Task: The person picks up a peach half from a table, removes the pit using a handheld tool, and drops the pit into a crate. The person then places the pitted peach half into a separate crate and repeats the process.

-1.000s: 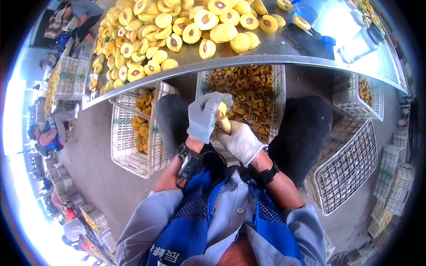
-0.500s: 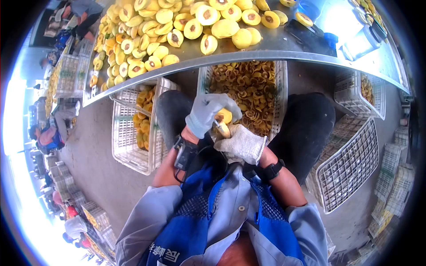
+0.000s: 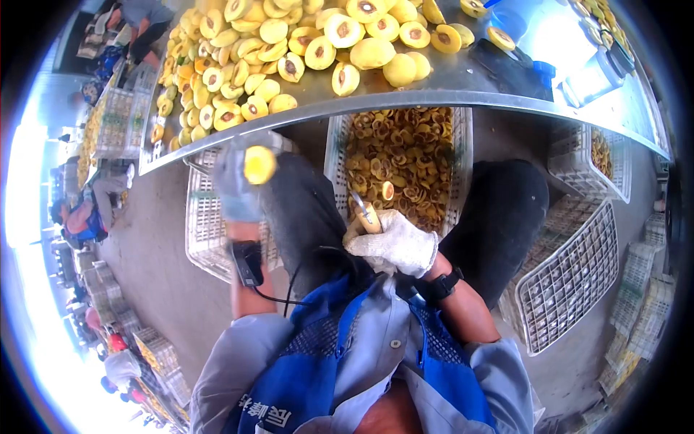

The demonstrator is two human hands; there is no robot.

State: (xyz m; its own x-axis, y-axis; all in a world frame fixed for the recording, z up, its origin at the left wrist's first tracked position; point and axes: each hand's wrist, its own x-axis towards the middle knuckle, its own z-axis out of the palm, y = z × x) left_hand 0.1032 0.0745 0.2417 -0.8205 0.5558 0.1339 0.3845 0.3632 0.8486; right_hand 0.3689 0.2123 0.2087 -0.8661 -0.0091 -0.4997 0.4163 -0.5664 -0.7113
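My left hand, gloved and smeared by motion, holds a yellow fruit half over the left crate. In my right hand, in a white knitted glove, is a small knife with a wooden handle, its short metal blade pointing up and left. Between my knees stands a crate filled with brownish-yellow fruit pieces. One lighter piece shows above the knife. Halved yellow fruits lie heaped on the metal table in front.
A blue-capped clear jug and a dark object are on the table at right. An upturned or tilted white crate lies right of my knee, with another crate behind. People and stacked crates are at far left.
My left hand has moved away from the knife, leftward and up, carrying a fruit half. My right hand stays nearly in place with the knife. The view has shifted slightly.
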